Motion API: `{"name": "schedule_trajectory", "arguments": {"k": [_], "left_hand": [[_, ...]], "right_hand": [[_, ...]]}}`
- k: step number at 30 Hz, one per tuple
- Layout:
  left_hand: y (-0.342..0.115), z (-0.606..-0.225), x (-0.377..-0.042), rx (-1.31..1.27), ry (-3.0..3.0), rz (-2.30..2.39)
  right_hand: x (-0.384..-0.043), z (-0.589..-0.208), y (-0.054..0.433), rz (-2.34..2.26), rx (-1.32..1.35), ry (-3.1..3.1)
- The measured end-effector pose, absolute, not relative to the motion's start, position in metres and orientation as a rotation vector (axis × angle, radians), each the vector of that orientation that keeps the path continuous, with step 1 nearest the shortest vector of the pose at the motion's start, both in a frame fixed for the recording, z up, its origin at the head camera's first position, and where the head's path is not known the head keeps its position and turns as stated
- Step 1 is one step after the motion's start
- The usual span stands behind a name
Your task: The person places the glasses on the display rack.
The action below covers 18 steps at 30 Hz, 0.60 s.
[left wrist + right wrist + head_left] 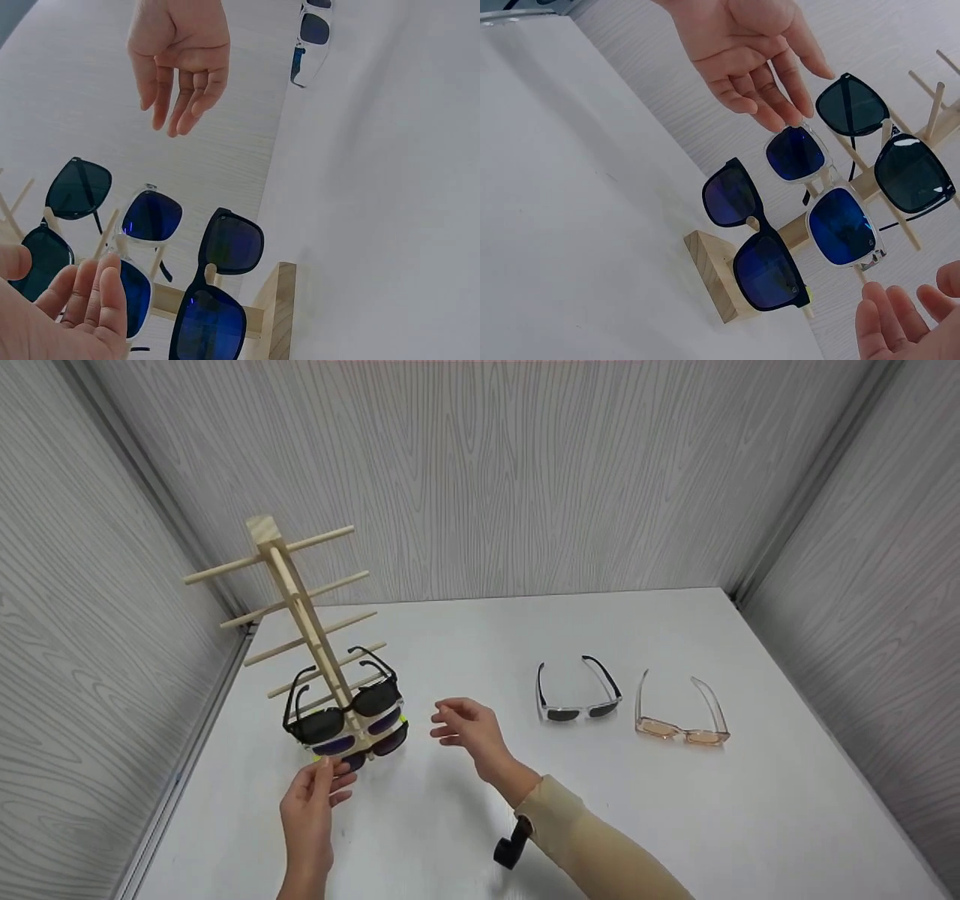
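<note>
A: L hand (308,804), status?

B: Released, fingers loosely bent, at the lower L side of the wooden rack (304,611). It overlaps lenses in all 3 views; can't tell if it's touching any.

A: R hand (475,735)?

B: Also released, fingers relaxed, in the air just R of the rack. Tan sleeve (600,840) on that arm, w/ a small blk gadget (510,851) near the cuff.

A: Rack pos.?

B: On the white counter (465,645), near its L edge.

A: What's on it?

B: 3 prs, one above another, low on the post. Top: blk sunglasses (319,726), dark lenses. Mid: clear-framed sunglasses (152,216), blue lenses. Btm: dark-framed sunglasses (730,195), bluish-purple lenses.

A: Rest of the counter?

B: 2 more prs, R of ctr, temples unfolded twd the back edge. Clear-front sunglasses w/ dark temples (562,715), then orange-lens glasses (705,737), nearer the R edge and a bit closer to the front edge. Both well apart from the hands.
</note>
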State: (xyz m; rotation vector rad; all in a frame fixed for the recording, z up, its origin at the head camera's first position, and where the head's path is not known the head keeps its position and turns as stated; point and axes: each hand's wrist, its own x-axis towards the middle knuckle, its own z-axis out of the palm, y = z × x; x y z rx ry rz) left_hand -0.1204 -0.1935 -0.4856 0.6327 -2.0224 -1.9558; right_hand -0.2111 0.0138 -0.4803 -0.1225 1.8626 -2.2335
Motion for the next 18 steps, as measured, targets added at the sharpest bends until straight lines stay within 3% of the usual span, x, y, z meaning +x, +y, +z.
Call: {"name": "schedule_trajectory", "arguments": {"k": [7, 18], "left_hand": [[-0.182, -0.491, -0.121, 0.632, -2.083, -1.982], [-0.164, -0.498, -0.129, 0.506, -2.102, -1.997]], "right_hand": [[-0.203, -0.474, 0.027, -2.223, -0.120, 1.866], [-0.215, -0.510, 0.047, -2.232, -0.042, 1.841]]}}
